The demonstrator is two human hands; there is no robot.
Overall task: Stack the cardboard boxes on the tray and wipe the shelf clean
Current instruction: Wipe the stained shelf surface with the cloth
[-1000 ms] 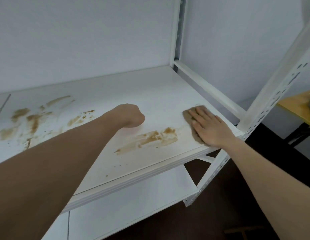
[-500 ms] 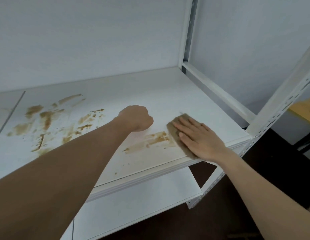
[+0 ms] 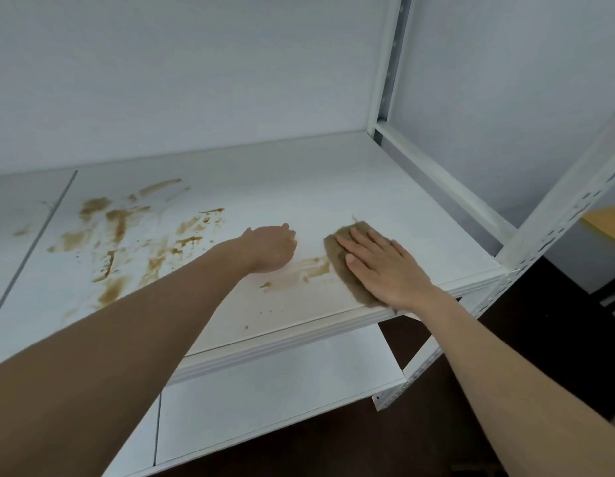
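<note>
Head view: right hand (image 3: 385, 270) lies flat, pressing cloth (image 3: 351, 270) to scrub stain (image 3: 306, 270); left hand (image 3: 270, 247), clenched and empty, braces on shelf (image 3: 333, 173).

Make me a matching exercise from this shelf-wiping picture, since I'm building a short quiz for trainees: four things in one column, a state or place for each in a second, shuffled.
Things:
1. right hand
2. left hand
3. brown cloth
4. large brown stains

States or places:
A. fingers curled, resting on the shelf, holding nothing
B. spread over the left part of the shelf
C. lying flat, fingers straight
D. pressed onto the shelf near its front right corner

Pairs: 1-C, 2-A, 3-D, 4-B
</note>
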